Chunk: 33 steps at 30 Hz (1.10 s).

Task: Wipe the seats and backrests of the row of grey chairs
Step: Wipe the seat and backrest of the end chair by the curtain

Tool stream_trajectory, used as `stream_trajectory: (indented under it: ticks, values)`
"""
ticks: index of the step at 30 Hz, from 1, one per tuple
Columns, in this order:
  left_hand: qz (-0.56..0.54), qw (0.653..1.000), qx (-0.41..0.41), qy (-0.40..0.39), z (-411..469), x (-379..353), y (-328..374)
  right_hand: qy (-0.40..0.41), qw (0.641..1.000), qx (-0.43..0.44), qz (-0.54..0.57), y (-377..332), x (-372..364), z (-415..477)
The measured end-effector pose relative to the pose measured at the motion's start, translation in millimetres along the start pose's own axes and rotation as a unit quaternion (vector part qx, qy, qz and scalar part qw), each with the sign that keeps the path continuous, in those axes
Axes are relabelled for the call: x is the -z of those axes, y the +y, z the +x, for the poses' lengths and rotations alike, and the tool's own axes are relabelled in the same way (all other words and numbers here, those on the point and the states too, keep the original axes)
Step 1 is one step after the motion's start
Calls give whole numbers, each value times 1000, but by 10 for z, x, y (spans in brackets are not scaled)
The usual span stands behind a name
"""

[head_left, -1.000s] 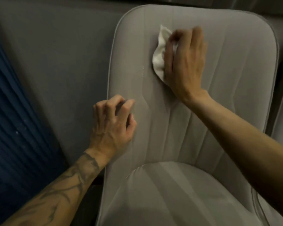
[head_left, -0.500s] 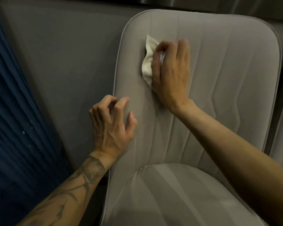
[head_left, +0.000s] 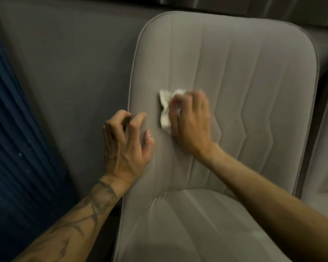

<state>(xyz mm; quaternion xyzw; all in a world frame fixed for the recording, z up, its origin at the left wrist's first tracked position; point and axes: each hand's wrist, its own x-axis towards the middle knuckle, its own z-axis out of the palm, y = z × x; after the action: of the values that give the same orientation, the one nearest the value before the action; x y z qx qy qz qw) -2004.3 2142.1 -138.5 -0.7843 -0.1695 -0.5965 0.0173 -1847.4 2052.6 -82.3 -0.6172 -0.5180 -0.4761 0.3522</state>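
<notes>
One grey chair [head_left: 244, 82] fills the view, its quilted backrest whole and its seat [head_left: 187, 224] cut off at the bottom edge. One white cloth [head_left: 165, 108] lies crumpled against the left-centre of the backrest, mostly hidden under the right hand [head_left: 191, 125], whose fingers [head_left: 197, 99] curl over it and press it to the fabric; they are blurred. The left hand [head_left: 125, 144] sits at the backrest's left edge, just beside the cloth, fingers [head_left: 117, 120] clawed. Whether they grip the edge I cannot tell. A second chair [head_left: 324, 157] shows only as a sliver at right. Behind is a grey wall [head_left: 74, 63]; at left is a blue pleated curtain [head_left: 11, 138].
</notes>
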Motion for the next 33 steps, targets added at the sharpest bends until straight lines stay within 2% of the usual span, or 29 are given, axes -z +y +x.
stream_trajectory:
  ticks: [3, 5, 6, 9, 11, 12, 14, 16, 18, 19, 22, 24, 26, 28, 30, 31, 33]
  values:
    - [-4, 1000, 1, -2, 9, 17, 16, -82, 987, 136, 12, 66, 82, -476]
    - [-7, 1000, -1, -2, 8, 26, 20, -66, 986, 155, 1, 196, 81, -395]
    - [-8, 1000, -2, -3, 8, 27, 21, -36, 992, 124, -8, 245, 58, -300]
    - [-7, 1000, -4, -3, 8, 13, 8, 41, 998, -39, -9, 178, -60, -209]
    - [-11, 1000, -9, -6, 1, 7, 3, 44, 996, -80, -1, -26, -137, -567]
    - [-10, 1000, -13, -5, 1, 4, -4, 19, 998, -52, 2, -113, -139, -833]
    - [-11, 1000, -14, -5, 8, 0, -13, -77, 994, 72, 16, -159, -38, -1314]
    - [-9, 1000, -11, -5, 7, 4, -5, -162, 965, 206, 21, -15, 74, -1464]
    - [-7, 1000, -13, -4, 1, 5, 0, -151, 952, 265, 7, 149, 51, -1275]
    - [-9, 1000, -15, -4, -1, 4, -1, -118, 964, 239, 4, 195, 8, -1153]
    - [-8, 1000, -8, 0, 6, 8, -9, -21, 998, 49, 24, 85, -139, -976]
    - [-13, 1000, -7, -6, 0, 6, -6, -15, 999, -31, 36, -126, -213, -1208]
    - [-18, 1000, -9, -10, -1, 7, -1, -59, 997, 1, 44, -262, -198, -1499]
    - [-23, 1000, -10, -14, 7, 6, -4, -127, 987, 91, 45, -188, -103, -1578]
    - [-30, 999, -7, -16, 14, 23, -2, -154, 973, 169, 30, -58, 5, -1375]
    - [-33, 999, -4, -19, 17, 34, 5, -144, 974, 172, 22, -18, 37, -1200]
    - [-36, 999, 8, -29, 16, 76, 39, -91, 990, 104, 18, -11, 74, -720]
